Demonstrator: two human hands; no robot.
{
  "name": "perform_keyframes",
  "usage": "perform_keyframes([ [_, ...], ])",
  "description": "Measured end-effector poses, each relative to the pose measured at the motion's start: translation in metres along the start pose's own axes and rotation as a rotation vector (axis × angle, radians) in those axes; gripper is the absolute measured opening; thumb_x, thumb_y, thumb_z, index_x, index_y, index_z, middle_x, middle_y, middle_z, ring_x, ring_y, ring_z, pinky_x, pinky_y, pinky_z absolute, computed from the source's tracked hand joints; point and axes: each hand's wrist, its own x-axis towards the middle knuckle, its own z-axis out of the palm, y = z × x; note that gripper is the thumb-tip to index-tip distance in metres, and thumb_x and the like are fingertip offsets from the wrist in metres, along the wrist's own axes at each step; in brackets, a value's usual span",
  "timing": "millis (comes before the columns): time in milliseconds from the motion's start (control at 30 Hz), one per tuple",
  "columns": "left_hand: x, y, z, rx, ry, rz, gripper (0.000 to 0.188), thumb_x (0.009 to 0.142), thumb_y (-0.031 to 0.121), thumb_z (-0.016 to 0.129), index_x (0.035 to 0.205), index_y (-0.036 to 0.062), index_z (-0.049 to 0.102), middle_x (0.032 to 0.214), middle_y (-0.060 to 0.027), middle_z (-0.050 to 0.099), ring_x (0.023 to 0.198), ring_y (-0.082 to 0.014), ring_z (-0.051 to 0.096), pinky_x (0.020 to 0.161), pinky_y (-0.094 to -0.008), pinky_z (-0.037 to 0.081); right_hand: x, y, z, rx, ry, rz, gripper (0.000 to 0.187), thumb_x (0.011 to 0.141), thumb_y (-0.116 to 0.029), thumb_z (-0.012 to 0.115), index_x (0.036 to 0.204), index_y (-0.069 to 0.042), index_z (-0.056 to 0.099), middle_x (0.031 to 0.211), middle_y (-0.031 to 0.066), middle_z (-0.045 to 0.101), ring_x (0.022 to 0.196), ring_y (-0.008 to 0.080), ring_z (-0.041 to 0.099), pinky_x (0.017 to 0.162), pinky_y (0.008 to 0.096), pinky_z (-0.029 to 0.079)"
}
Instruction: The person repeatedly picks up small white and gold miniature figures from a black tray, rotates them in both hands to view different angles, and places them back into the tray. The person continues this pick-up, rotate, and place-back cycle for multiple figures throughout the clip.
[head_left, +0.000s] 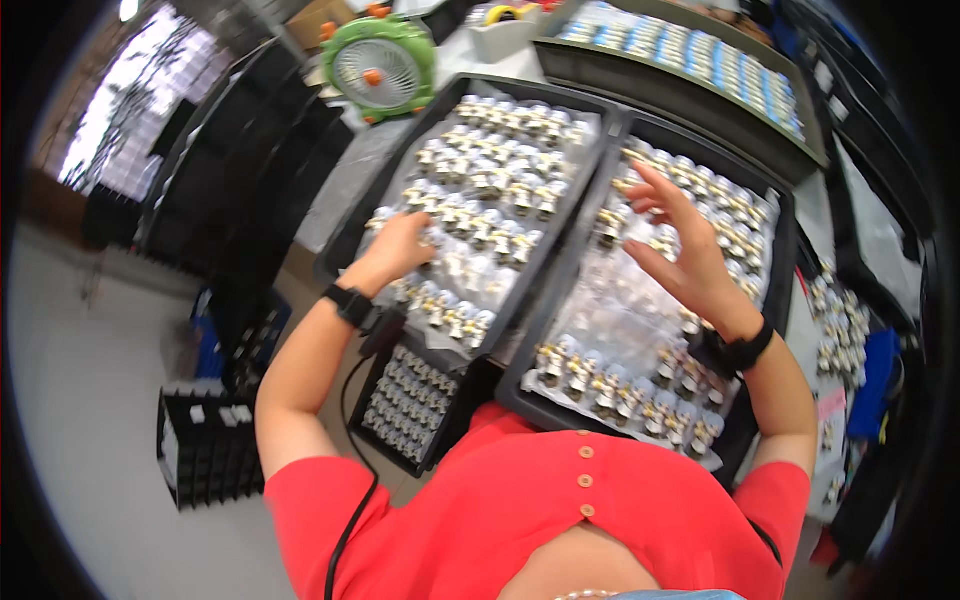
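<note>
My left hand [400, 246] is in the left black tray [333, 250], fingers curled down at its left side among small white and gold figurines [468, 215]. What those fingers hold, if anything, is hidden. My right hand [688, 255] hovers over the right black tray [790, 265], thumb and fingers apart, with nothing seen between them. Rows of similar figurines [625, 388] stand on the near side of that tray, and more rows fill its far side. Clear plastic sheet [605, 315] lies between them. Each wrist wears a black band.
Beyond the trays is a long box [680, 85] of figurines in white and blue rows. A green fan [378, 75] stands at the back left. Below the left tray sits a smaller black tray [405, 405]. Loose figurines [840, 325] cover the right side. A black cable [348, 490] crosses my left side.
</note>
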Motion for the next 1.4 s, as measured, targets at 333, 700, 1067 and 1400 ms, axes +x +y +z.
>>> perform_keyframes([
  [333, -0.035, 0.135, -0.061, -0.849, -0.199, 0.215, 0.037, 0.081, 0.012, 0.07, 0.116, 0.0051, 0.06, 0.08, -0.0001, 0.059, 0.068, -0.0053, 0.056, 0.057, -0.0211, 0.045, -0.016, -0.009, -0.053, -0.529, -0.899, 0.328, 0.04, 0.07, -0.014, 0.071, 0.104, 0.003, 0.058, 0.097, 0.0197, 0.062, 0.091, 0.0358, 0.061, 0.079, 0.0418, 0.049],
  [700, -0.012, 0.196, 0.001, -1.206, -0.484, 0.423, 0.028, 0.088, 0.014, 0.064, 0.113, 0.0017, 0.06, 0.095, -0.0016, 0.061, 0.083, -0.0063, 0.059, 0.075, -0.0223, 0.048, -0.039, 0.008, -0.043, -0.779, -0.949, 0.37, 0.042, 0.06, -0.003, 0.072, 0.099, 0.001, 0.056, 0.089, 0.0208, 0.06, 0.088, 0.0374, 0.061, 0.075, 0.0425, 0.05],
  [1067, -0.001, 0.185, 0.017, -1.439, -0.531, 0.301, 0.03, 0.089, 0.013, 0.062, 0.116, 0.0008, 0.057, 0.104, -0.0044, 0.061, 0.093, -0.0115, 0.061, 0.082, -0.0258, 0.049, -0.02, 0.011, -0.052, -0.559, -0.964, 0.352, 0.042, 0.053, -0.008, 0.078, 0.083, -0.002, 0.049, 0.078, 0.0145, 0.057, 0.079, 0.0358, 0.058, 0.066, 0.0423, 0.045],
  [1400, 0.003, 0.18, 0.009, -1.919, -0.724, 0.175, 0.048, 0.098, 0.028, 0.047, 0.137, 0.0027, 0.036, 0.127, -0.0135, 0.05, 0.111, -0.0242, 0.057, 0.094, -0.0358, 0.046, 0.041, -0.041, -0.043, -0.246, -0.521, 0.079, 0.038, 0.062, -0.01, 0.079, 0.089, -0.004, 0.053, 0.083, 0.0084, 0.056, 0.079, 0.0254, 0.056, 0.071, 0.0347, 0.045],
])
